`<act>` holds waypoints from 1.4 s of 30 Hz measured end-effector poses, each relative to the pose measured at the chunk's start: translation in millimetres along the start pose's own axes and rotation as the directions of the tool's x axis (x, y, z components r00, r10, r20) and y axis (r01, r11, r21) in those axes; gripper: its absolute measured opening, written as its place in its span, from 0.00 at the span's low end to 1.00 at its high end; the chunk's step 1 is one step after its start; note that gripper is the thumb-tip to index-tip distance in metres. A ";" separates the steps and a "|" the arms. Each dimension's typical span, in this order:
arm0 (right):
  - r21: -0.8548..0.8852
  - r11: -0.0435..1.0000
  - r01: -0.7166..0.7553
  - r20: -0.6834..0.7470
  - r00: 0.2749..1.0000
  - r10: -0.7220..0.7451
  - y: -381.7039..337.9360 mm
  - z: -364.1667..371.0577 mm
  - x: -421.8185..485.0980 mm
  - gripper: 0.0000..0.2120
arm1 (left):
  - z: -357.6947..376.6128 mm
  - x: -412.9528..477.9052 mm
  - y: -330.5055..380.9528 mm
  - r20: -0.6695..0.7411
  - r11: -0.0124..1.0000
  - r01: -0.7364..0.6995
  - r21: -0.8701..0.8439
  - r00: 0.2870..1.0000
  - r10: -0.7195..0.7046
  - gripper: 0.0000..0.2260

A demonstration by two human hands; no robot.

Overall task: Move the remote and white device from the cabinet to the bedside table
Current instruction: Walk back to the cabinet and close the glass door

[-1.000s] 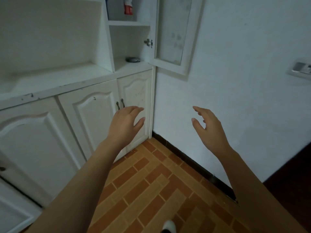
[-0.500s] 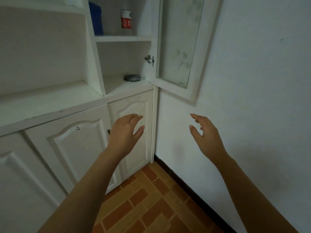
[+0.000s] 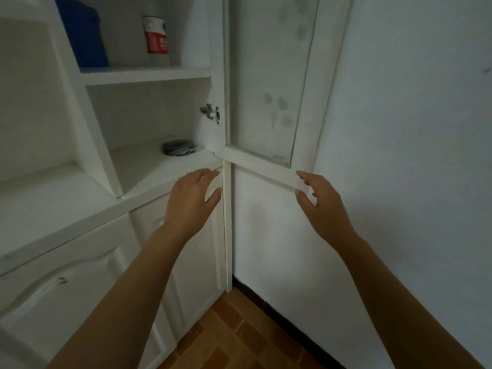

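A white cabinet [image 3: 149, 75] stands in the room's corner with its glass door [image 3: 269, 83] swung open to the right. On the lower open shelf lies a small dark, flat object [image 3: 177, 147], too blurred to identify. I see no white device. My left hand [image 3: 194, 201] hovers open just below and in front of that shelf's edge. My right hand [image 3: 323, 203] is open too, its fingertips right at the bottom rail of the open door; I cannot tell whether they touch it. Neither hand holds anything.
On the upper shelf stand a blue container [image 3: 82, 35] and a red-and-white carton [image 3: 155, 35]. Closed lower cabinet doors [image 3: 80, 283] fill the left. A white wall [image 3: 399, 155] closes the right side. Brick-patterned floor [image 3: 239, 339] lies below.
The view has come closer to the cabinet and tilted up. Both hands have risen toward the lower shelf and the door's bottom rail, staying open.
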State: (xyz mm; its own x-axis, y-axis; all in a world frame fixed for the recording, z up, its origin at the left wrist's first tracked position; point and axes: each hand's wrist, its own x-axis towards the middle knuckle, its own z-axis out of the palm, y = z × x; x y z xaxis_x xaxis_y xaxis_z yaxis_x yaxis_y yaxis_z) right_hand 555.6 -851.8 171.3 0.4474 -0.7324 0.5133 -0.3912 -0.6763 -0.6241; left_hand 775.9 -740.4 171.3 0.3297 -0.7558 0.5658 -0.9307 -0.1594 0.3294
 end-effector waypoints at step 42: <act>0.122 0.964 -0.236 0.008 0.972 0.237 88.7 0.8 169.0 0.25 | 189.2 186.7 -20.5 0.284 0.959 -0.257 -0.121 0.916 0.282 0.38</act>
State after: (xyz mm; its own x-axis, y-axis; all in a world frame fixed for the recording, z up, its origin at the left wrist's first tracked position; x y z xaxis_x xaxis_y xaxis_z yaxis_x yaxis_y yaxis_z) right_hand 597.2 -1035.5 202.2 0.3483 -0.8711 0.3462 -0.3843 -0.4696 -0.7949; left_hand 826.4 -998.4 127.2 -0.0054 -0.9181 0.3964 -0.9577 0.1188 0.2621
